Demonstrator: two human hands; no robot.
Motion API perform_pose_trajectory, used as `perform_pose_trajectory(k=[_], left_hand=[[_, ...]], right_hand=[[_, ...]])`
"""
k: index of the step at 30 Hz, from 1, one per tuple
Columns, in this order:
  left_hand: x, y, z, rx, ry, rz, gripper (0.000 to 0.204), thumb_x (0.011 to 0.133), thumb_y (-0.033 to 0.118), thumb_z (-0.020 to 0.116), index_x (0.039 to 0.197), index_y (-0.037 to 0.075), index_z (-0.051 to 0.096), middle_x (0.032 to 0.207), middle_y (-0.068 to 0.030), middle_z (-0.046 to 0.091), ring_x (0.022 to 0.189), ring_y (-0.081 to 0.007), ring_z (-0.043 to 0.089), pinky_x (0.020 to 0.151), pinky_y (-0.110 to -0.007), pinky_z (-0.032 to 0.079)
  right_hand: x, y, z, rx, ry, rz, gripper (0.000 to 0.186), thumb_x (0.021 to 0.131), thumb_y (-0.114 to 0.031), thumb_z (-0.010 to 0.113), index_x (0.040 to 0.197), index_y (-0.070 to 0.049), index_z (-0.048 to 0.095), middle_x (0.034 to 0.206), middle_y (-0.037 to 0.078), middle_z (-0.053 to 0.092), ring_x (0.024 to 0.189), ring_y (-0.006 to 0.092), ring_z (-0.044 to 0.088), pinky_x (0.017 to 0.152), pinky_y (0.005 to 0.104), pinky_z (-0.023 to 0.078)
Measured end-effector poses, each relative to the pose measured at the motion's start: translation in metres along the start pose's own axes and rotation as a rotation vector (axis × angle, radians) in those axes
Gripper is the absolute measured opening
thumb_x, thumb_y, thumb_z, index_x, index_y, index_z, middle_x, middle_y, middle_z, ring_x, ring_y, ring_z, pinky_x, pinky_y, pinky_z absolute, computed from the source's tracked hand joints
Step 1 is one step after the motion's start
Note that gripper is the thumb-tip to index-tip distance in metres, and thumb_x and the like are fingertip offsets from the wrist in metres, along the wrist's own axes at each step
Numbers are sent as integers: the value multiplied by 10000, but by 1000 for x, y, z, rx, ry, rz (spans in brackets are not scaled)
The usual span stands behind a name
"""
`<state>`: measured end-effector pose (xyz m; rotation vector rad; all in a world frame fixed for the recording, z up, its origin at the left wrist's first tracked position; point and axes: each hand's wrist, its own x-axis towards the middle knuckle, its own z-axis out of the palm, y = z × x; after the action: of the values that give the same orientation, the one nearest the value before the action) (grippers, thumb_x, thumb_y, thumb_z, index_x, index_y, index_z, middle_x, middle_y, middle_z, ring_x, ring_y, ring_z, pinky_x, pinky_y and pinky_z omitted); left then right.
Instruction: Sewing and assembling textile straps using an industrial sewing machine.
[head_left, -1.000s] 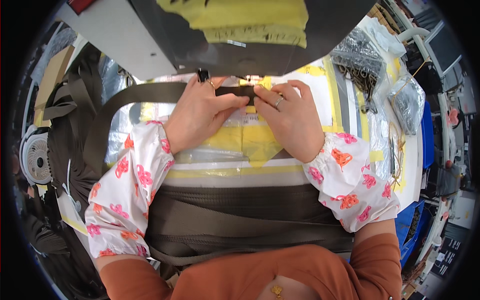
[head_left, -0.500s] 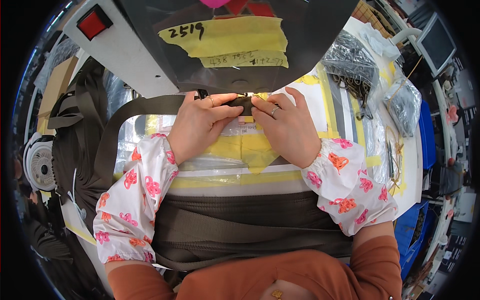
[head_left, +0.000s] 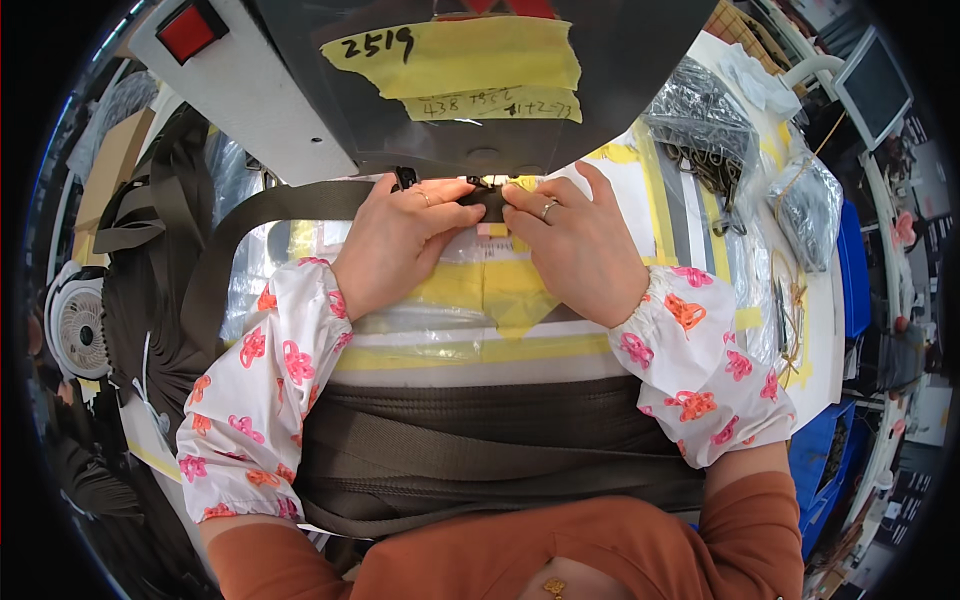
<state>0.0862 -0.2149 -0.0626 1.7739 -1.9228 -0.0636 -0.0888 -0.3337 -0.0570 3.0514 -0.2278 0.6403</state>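
A flat dark olive webbing strap (head_left: 290,202) curves in from the left and runs under the front of a dark grey machine head (head_left: 470,146). My left hand (head_left: 400,243), with a ring on one finger, presses its fingertips and thumb onto the strap. Facing it, my right hand (head_left: 582,248), also ringed, pinches the strap from the other side. A short stretch of webbing shows between the two sets of fingertips, just below small metal parts of the machine. The strap's end is hidden under my right fingers.
Folded webbing (head_left: 500,440) lies across my lap, and a thick bundle (head_left: 160,290) hangs at the left beside a white fan (head_left: 78,325). Yellow tape (head_left: 430,292) covers the worktop. Bagged metal hooks (head_left: 705,165) sit at the right, near a blue bin (head_left: 825,460).
The view has shifted slightly, so the hands and strap sit a little higher in the picture. Both hands keep their hold on the strap, with no clear movement along it.
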Motion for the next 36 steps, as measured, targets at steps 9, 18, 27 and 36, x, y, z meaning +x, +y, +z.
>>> perform_pose_trajectory(k=[9,18,27,36], left_hand=[[10,-14,6,-105,100,-29,151,777,94,600,917,102,657,796,-97,642,632,-276,599,564,-333,468],[10,-18,5,-15,47,-134,206,814,143,578,1001,186,655,688,-123,605,580,-290,576,533,-348,456],[10,-16,4,-35,-47,-201,201,811,118,570,993,137,651,707,-131,610,583,-297,578,535,-354,457],[-1,5,-8,184,-80,27,279,737,52,601,1007,121,612,1052,-28,595,969,-234,561,701,-328,465]], right_hand=[[14,10,4,-41,-30,14,121,752,-84,523,836,-84,610,1049,-11,605,919,183,541,980,502,282],[16,12,4,-38,-112,49,172,744,-54,518,877,-86,622,1070,-10,595,952,185,540,976,501,279],[13,10,6,-9,-119,83,242,756,-64,519,981,-84,605,1083,6,581,1013,178,518,966,489,283],[3,-2,4,50,26,-9,219,708,-75,545,914,-45,611,1035,49,599,953,193,528,955,425,323]])
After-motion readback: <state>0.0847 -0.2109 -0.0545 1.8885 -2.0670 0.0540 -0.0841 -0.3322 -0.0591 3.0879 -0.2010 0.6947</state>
